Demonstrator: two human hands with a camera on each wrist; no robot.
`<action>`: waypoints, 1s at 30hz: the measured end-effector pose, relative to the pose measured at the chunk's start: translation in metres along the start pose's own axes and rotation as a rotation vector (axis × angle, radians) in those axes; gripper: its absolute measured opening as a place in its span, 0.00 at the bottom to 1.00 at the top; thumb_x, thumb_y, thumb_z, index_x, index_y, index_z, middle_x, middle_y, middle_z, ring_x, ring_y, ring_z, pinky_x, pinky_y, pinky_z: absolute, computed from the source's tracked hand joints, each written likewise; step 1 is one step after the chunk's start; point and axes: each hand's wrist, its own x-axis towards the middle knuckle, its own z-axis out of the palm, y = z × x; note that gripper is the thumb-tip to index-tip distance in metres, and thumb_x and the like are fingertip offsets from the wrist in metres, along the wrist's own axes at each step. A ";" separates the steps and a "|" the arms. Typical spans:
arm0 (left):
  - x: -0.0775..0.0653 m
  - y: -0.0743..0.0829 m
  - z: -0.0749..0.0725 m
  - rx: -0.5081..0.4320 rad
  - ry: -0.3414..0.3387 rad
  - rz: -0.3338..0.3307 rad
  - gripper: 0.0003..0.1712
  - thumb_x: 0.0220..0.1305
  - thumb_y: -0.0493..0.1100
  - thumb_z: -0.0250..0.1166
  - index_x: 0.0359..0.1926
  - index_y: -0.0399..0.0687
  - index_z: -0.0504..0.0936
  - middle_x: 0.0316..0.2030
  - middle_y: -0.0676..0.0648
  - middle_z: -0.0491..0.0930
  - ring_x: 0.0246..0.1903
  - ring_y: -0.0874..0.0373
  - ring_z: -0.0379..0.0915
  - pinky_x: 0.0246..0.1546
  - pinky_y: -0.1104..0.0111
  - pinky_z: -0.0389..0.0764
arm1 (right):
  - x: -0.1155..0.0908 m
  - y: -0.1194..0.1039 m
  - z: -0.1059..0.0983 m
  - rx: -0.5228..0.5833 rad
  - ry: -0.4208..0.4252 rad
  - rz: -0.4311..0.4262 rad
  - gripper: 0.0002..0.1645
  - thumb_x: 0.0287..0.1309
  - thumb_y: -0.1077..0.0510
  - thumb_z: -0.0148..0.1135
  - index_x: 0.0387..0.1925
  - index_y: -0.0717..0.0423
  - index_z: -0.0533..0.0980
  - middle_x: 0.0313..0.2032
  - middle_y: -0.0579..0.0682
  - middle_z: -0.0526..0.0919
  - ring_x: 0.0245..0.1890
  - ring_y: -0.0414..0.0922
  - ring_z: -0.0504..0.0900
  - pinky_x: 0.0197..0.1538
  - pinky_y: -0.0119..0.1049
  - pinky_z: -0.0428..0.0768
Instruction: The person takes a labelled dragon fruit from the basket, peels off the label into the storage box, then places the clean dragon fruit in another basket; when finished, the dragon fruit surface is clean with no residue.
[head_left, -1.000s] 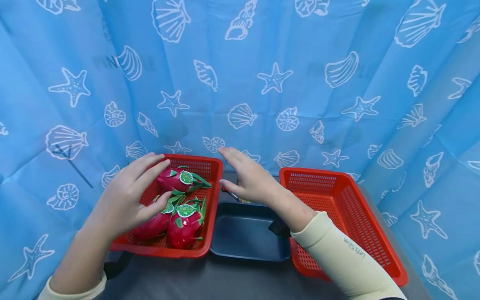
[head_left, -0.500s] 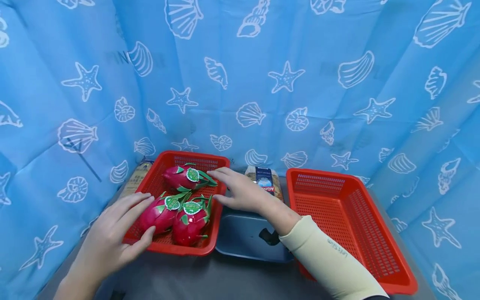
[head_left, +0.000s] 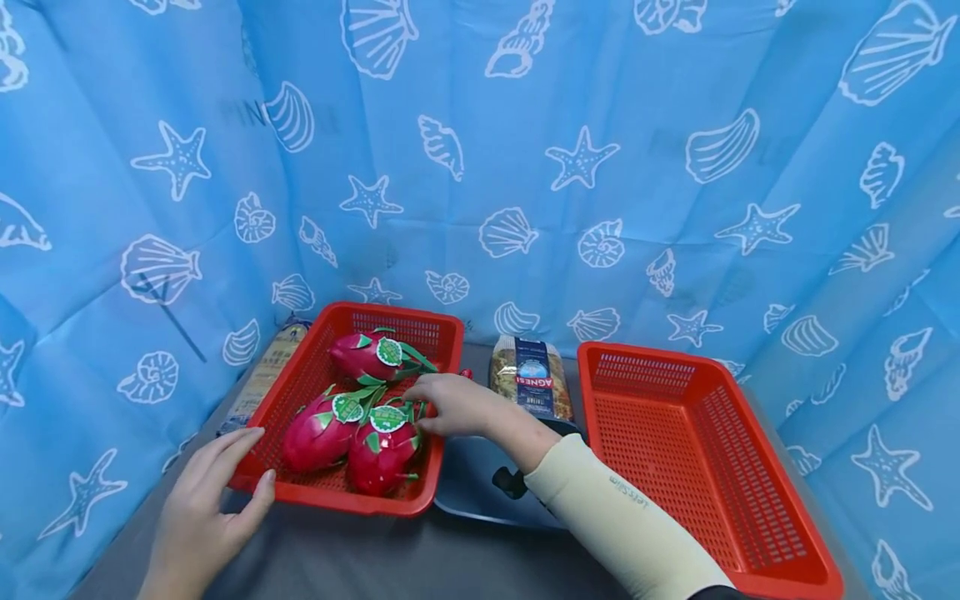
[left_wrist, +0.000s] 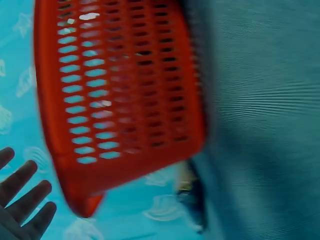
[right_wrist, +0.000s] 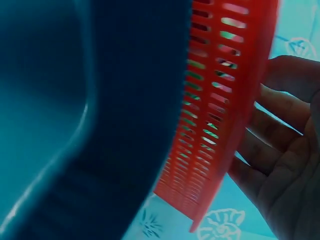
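Three dragon fruits lie in the left red basket (head_left: 330, 497): one at the back (head_left: 356, 354), one at the front left (head_left: 317, 437) and one at the front right (head_left: 378, 461), with green stickers and leaves. My right hand (head_left: 465, 406) reaches over the basket's right rim, fingers bent loosely down beside the front-right fruit. Whether its fingertips touch the fruit is hidden. In the right wrist view those fingers (right_wrist: 272, 127) pass behind the rim. Off the basket's front-left corner, my left hand (head_left: 202, 508) hovers with fingers spread, holding nothing.
A dark rectangular tray (head_left: 476, 483) sits right of the left basket, partly under my right forearm. Behind it stands an AGNESI pasta bag (head_left: 532, 375). Another red basket (head_left: 637, 417) is at the right. A long packet (head_left: 266, 367) lies along the left basket's far side.
My right hand has come down and left to the basket's right rim. My left hand has moved down and left, away from over the basket. The head view has shifted slightly.
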 end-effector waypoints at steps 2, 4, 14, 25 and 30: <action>-0.006 -0.006 0.005 0.007 0.026 -0.043 0.37 0.42 0.36 0.78 0.59 0.34 0.81 0.55 0.35 0.80 0.51 0.41 0.75 0.54 0.91 0.55 | 0.004 0.001 0.003 0.001 -0.025 0.008 0.28 0.61 0.56 0.72 0.62 0.54 0.80 0.55 0.51 0.82 0.52 0.45 0.79 0.52 0.33 0.81; -0.011 -0.012 0.010 0.022 0.052 -0.086 0.35 0.45 0.35 0.77 0.58 0.33 0.81 0.55 0.34 0.79 0.51 0.39 0.74 0.53 0.92 0.54 | 0.008 0.002 0.005 0.001 -0.034 0.017 0.27 0.61 0.56 0.72 0.62 0.55 0.80 0.55 0.51 0.83 0.52 0.45 0.79 0.52 0.33 0.81; -0.019 -0.030 0.026 0.083 0.046 -0.275 0.33 0.49 0.36 0.76 0.59 0.33 0.80 0.59 0.34 0.75 0.55 0.38 0.72 0.41 0.36 0.80 | 0.026 0.012 0.010 0.032 -0.021 0.025 0.16 0.66 0.58 0.68 0.55 0.52 0.84 0.50 0.47 0.84 0.48 0.41 0.79 0.55 0.34 0.79; -0.024 -0.032 0.034 0.055 0.013 -0.361 0.29 0.58 0.38 0.72 0.61 0.36 0.79 0.59 0.35 0.75 0.55 0.39 0.73 0.46 0.40 0.79 | 0.039 0.017 0.015 0.079 -0.018 0.033 0.15 0.66 0.57 0.69 0.53 0.45 0.87 0.48 0.40 0.86 0.44 0.33 0.80 0.50 0.29 0.80; -0.026 -0.034 0.035 0.031 0.029 -0.374 0.28 0.59 0.39 0.71 0.61 0.38 0.80 0.59 0.37 0.76 0.54 0.41 0.74 0.53 0.84 0.66 | 0.042 0.020 0.018 0.045 -0.004 0.010 0.14 0.68 0.57 0.67 0.53 0.45 0.87 0.48 0.40 0.86 0.47 0.34 0.81 0.55 0.31 0.79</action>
